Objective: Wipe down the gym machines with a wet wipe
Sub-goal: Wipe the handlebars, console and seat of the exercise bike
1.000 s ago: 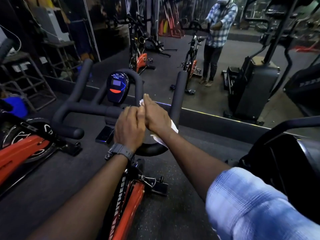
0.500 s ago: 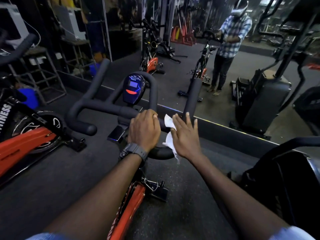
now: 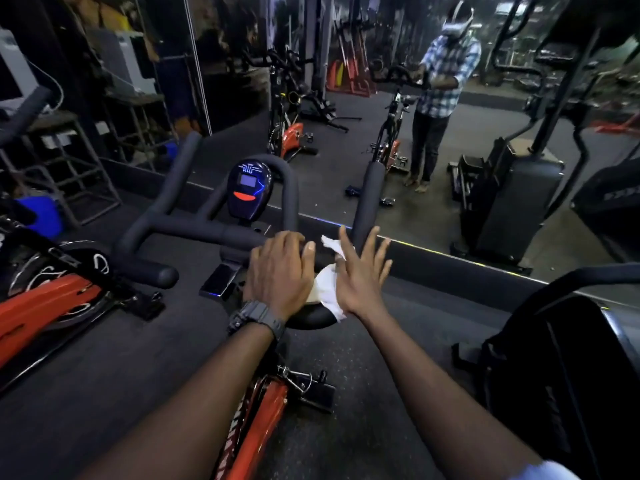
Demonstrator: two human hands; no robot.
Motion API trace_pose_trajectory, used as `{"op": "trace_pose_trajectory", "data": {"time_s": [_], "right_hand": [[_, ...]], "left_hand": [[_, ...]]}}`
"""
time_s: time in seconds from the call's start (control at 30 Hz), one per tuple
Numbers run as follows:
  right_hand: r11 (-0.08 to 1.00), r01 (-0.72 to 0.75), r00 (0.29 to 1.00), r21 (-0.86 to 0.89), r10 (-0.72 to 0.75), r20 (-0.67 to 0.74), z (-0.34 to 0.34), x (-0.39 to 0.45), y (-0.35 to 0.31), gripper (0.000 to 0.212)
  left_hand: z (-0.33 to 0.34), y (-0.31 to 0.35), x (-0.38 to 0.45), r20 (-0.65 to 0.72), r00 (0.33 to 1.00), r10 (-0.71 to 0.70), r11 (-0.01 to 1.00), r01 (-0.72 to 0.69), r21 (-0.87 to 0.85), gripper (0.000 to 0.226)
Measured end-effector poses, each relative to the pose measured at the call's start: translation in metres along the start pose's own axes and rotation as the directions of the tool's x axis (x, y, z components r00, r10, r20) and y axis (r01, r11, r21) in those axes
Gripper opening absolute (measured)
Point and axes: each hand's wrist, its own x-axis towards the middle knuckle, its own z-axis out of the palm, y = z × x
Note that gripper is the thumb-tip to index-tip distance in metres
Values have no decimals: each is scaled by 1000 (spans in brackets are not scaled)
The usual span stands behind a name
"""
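Wiping step: a person stands over an exercise bike, both hands at the centre of its black handlebar (image 3: 194, 230), facing a wall mirror (image 3: 450, 133).
Risk, wipe: the white wet wipe (image 3: 327, 284) lies draped over the bar's near curve and could slide off to the floor, since by my reading nothing pinches it.
Risk, coverage: only the middle of the bar is under the cloth; the two forward-pointing horns and the left grip look untouched (easy to skip).
Risk, console: the small lit console (image 3: 248, 188) sits just beyond the hands, and a damp wipe dragged across it might smear or wet the screen.
Left hand (image 3: 280, 271): wears a dark wristwatch (image 3: 256, 318), fingers curled down over the crossbar, clasping it, its thumb side touching the wipe.
Right hand (image 3: 360, 275): released, fingers straight and spread, palm edge pressing the wipe against the bar.
Wipe position: between the two hands, one corner sticking up, one hanging below the bar.
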Motion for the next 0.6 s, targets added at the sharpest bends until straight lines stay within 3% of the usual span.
{"op": "trace_pose_trajectory", "data": {"time_s": [0.13, 0.23, 0.33, 0.4, 0.5, 0.6], "right_hand": [[996, -38, 988, 80, 49, -144, -2, 53, -6, 53], [1000, 4, 975, 19, 0, -220, -9, 83, -4, 50], [990, 140, 973, -10, -140, -183, -6, 68, -3, 58], [980, 184, 976, 75, -173, -134, 1, 37, 1, 60], [953, 186, 980, 239, -163, -110, 11, -21, 8, 57], [966, 87, 996, 244, -75, -57, 13, -35, 0, 70]], "left_hand": [[0, -1, 0, 32, 999, 13, 1000, -14, 19, 43], [0, -3, 0, 25, 1000, 6, 1000, -7, 22, 41], [1, -3, 1, -10, 1000, 10, 1000, -9, 17, 38], [2, -2, 0, -35, 999, 10, 1000, -9, 22, 35], [2, -2, 1, -51, 998, 26, 999, -24, 46, 35], [3, -1, 0, -28, 998, 61, 994, -58, 88, 35]]}}
